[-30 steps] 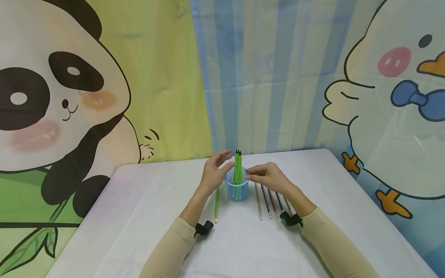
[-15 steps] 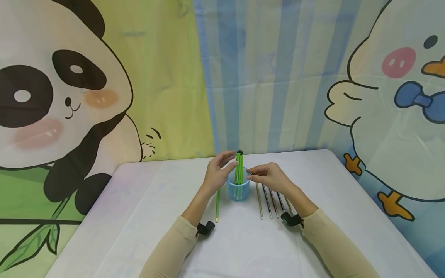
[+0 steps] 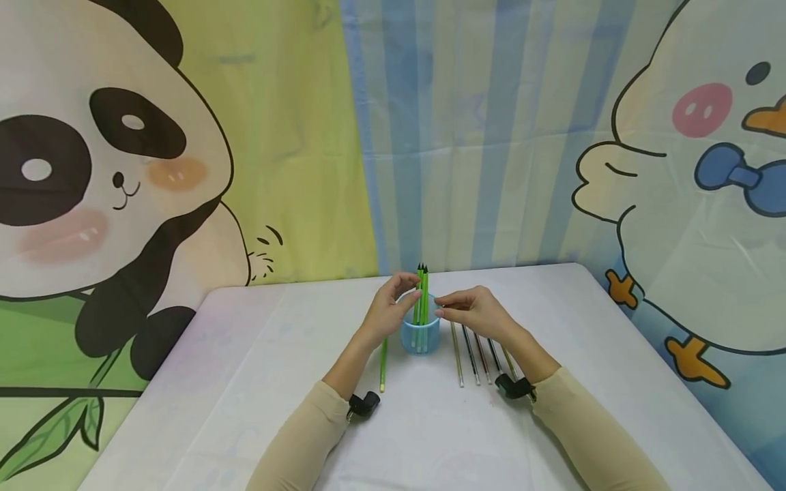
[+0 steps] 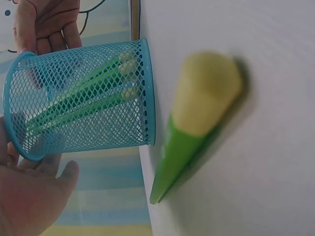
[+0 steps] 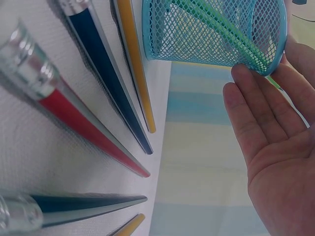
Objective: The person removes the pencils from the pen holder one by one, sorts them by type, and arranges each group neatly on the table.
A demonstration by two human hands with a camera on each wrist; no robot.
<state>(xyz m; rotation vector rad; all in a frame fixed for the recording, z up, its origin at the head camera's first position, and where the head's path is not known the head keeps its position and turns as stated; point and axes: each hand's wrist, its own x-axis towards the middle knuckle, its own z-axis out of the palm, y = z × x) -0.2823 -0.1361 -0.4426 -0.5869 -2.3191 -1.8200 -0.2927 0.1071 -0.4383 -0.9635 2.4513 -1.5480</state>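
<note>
A light blue mesh pencil cup stands upright on the table with several green pencils in it, dark points up. My left hand is over the cup's left rim, thumb and fingertips up against the pencils; whether they pinch one is too small to tell. On the other side, my right hand pinches the cup's right rim between thumb and index finger. In the right wrist view, the other fingers of that hand stretch beside the mesh. Another green pencil lies on the table, left of the cup.
Right of the cup, several pencils lie side by side on the white table, among them a red pencil, a dark blue pencil and a yellow pencil. Behind the table hangs a cartoon-printed curtain.
My left hand's thumb and fingers have come down slightly and closer to the green pencils in the cup. The right hand stays at the rim, and the cup keeps its place.
</note>
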